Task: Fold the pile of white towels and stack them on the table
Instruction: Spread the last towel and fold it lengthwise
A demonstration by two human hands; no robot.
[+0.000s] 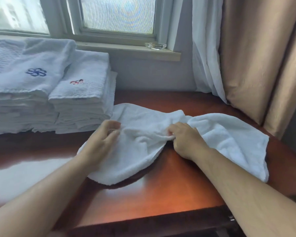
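Tabletop (169, 190) nearest. Folded towel stacks (50, 103) sit rear-left. Loose white towel (143, 134) lies crumpled mid-tabletop. Left hand (101, 141) rests on it, fingers loose; right hand (184, 141) pinches a bunched fold. Step: spreading flat. Next likely needs corners found.

Towel we hold (143, 142): plain white
Table (161, 194): our glossy reddish-brown
Stack nearest the table's middle (82, 100): white, red emblem
Farther stack (24, 93): white, blue flower emblem
Curtain (256, 57): tan

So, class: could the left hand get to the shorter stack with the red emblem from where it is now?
Probably yes. The left hand rests on the loose towel right beside the shorter stack, and nothing stands between them.
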